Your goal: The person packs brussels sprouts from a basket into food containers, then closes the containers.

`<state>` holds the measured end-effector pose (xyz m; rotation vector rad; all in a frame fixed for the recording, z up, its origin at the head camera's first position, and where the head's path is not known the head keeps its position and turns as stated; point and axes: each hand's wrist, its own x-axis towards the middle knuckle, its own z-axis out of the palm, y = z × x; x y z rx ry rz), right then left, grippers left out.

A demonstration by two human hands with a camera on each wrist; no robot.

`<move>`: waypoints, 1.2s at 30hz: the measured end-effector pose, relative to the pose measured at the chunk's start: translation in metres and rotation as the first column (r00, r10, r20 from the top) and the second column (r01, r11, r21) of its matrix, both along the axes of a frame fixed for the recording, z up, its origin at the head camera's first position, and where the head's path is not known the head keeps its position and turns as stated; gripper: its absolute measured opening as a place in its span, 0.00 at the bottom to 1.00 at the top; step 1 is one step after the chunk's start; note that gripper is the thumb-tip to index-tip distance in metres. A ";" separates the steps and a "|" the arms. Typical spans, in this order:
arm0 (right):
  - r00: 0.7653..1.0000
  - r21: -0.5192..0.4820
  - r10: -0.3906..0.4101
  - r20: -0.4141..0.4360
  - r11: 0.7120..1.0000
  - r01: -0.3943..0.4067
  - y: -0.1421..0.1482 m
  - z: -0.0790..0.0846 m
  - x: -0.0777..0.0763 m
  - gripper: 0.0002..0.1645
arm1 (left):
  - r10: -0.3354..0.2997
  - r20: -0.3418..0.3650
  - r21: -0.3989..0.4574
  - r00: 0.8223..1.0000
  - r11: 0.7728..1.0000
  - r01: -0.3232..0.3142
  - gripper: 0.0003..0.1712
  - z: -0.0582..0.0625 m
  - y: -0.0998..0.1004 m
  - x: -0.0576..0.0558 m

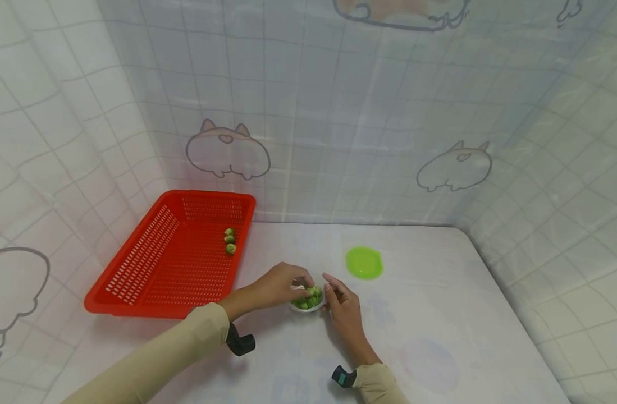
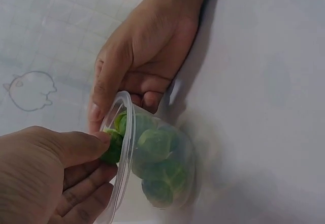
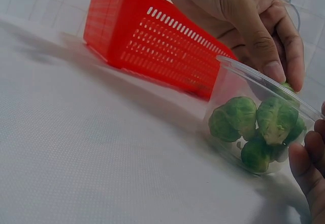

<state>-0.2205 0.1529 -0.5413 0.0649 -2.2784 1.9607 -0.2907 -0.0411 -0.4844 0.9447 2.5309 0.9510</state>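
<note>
A clear plastic tub [image 3: 217, 96] of green Brussels sprouts [image 3: 277, 120] stands on the table in front of me. My left hand [image 1: 280, 285] reaches over its rim, pinching one Brussels sprout [image 2: 112, 150] between thumb and fingers at the mouth, on top of the others. On the tub's right side is my right hand [image 1: 346, 311], its fingers loosely extended and the fingertips close beside the rim. The left wrist view shows the right hand behind the tub, with several sprouts visible through the wall.
A red slotted basket [image 1: 172, 303] stands on the left, with several Brussels sprouts [image 1: 230, 248] along its right inner side. A bright green lid [image 1: 364, 262] lies flat on the white table [image 1: 429, 303], beyond the right hand. Printed curtain walls [image 1: 328, 140] enclose the back and sides.
</note>
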 end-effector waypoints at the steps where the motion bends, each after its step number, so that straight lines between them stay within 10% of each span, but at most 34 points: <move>1: 1.000 -0.001 0.001 0.000 1.000 -0.001 0.000 0.000 0.000 0.20 | 0.001 -0.003 -0.003 1.000 1.000 -0.001 0.09 0.000 0.000 0.000; 17: 1.000 -0.003 0.010 0.002 1.000 -0.010 0.000 0.000 -0.001 0.20 | -0.013 -0.066 -0.070 0.998 0.998 0.009 0.09 0.001 0.000 -0.001; 36: 1.000 0.008 0.005 0.002 1.000 -0.005 0.002 -0.015 -0.007 0.22 | 0.042 -0.012 0.085 0.999 0.996 -0.041 0.12 0.007 -0.026 -0.008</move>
